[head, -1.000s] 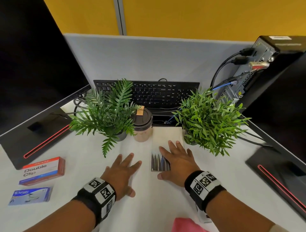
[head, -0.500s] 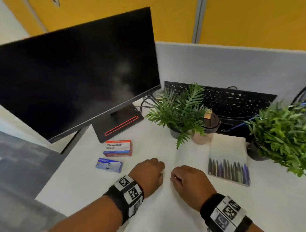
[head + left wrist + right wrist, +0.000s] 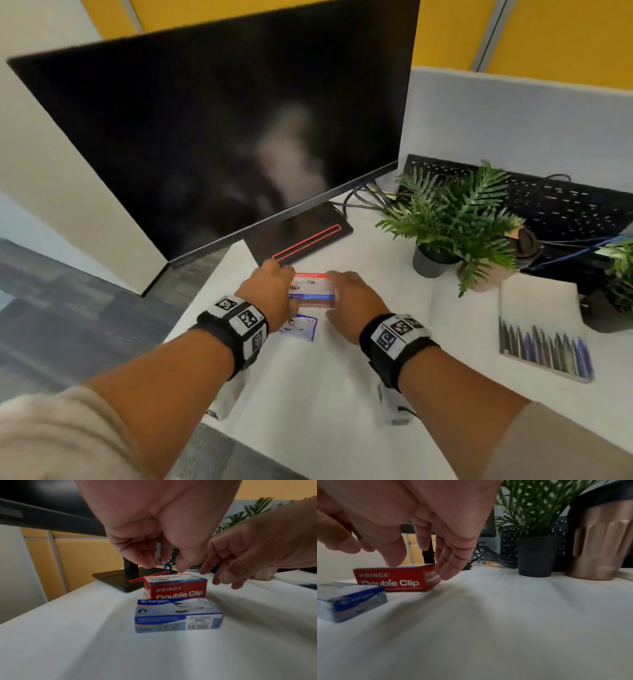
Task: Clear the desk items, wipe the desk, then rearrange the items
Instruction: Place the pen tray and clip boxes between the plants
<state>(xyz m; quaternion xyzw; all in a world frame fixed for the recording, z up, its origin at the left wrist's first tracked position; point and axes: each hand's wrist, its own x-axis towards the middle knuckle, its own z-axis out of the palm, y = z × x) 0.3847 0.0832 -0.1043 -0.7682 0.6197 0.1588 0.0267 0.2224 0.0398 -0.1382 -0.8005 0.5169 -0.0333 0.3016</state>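
Note:
A red Double Clip box (image 3: 313,290) lies on the white desk (image 3: 329,373) in front of the monitor base. A blue stapler box (image 3: 298,328) sits just nearer me. My left hand (image 3: 274,289) hovers over the red box's left end. Its fingers (image 3: 149,561) hang loosely curled just above the box (image 3: 176,588), holding nothing. My right hand (image 3: 347,296) is at the right end. In the right wrist view its relaxed fingertips (image 3: 444,573) touch the end face of the red box (image 3: 393,580). The blue box (image 3: 178,615) lies untouched.
A large dark monitor (image 3: 222,137) stands on a black base (image 3: 301,236) at the left. A potted fern (image 3: 452,219), a bronze tumbler (image 3: 597,545), a black keyboard (image 3: 555,209) and cables sit to the right. A pencil-print notebook (image 3: 544,329) lies at right.
The view swung left. Both hands left the notebook area and moved left and forward to the red box, going from loose fists to fingers reaching down around it.

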